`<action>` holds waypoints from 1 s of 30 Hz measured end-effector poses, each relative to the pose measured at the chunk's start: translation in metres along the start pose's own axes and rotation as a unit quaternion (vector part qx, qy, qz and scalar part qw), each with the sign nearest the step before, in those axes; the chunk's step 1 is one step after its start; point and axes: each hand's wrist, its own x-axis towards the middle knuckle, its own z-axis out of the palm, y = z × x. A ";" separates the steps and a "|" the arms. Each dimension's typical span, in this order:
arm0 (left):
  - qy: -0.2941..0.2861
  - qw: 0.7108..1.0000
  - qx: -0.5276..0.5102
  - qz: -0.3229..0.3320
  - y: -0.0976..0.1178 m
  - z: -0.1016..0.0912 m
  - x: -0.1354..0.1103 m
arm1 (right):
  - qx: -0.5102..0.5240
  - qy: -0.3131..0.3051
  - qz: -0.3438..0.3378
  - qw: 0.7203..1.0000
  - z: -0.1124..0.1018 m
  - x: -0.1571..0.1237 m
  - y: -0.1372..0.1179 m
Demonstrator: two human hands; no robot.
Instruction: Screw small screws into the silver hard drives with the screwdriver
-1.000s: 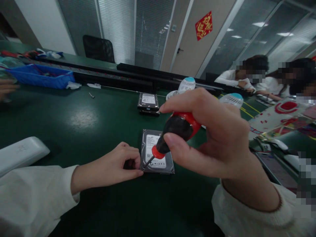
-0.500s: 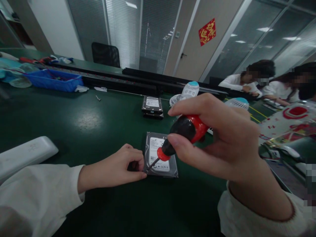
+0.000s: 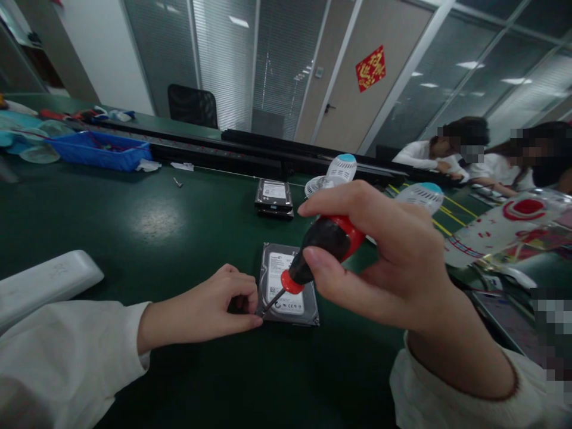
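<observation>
A silver hard drive point(image 3: 273, 274) with a white label lies flat, label up, on the green table. My left hand point(image 3: 214, 307) is closed at its near left corner, thumb and curled fingers gripping the edge; the hidden fingertips could cover something small. A red and black screwdriver point(image 3: 300, 271) slants down to that same corner, its tip beside my left thumb. Holding its thick handle from above is my right hand point(image 3: 393, 262), thumb on one side and fingers on the other. Whether the tip sits in a screw is too small to tell.
Behind the drive stand stacked hard drives point(image 3: 273, 193) and small white fans point(image 3: 342, 168). A white oblong case point(image 3: 53, 280) lies left, a blue bin point(image 3: 100, 152) far left. A clear bottle point(image 3: 500, 223) and a phone point(image 3: 504, 316) are at right, with two people beyond.
The whole view has shifted slightly. My right hand and the screwdriver handle sit a little further left in view, with the tip still at the drive's corner. My left hand keeps its hold.
</observation>
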 end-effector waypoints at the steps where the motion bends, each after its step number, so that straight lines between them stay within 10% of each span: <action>1: -0.001 1.000 -0.001 0.000 0.000 0.000 0.000 | 0.010 -0.001 -0.003 1.000 0.000 0.000 0.000; 30: 0.004 1.000 -0.008 0.012 -0.004 0.001 -0.001 | 0.050 -0.006 0.001 0.999 0.000 -0.002 0.000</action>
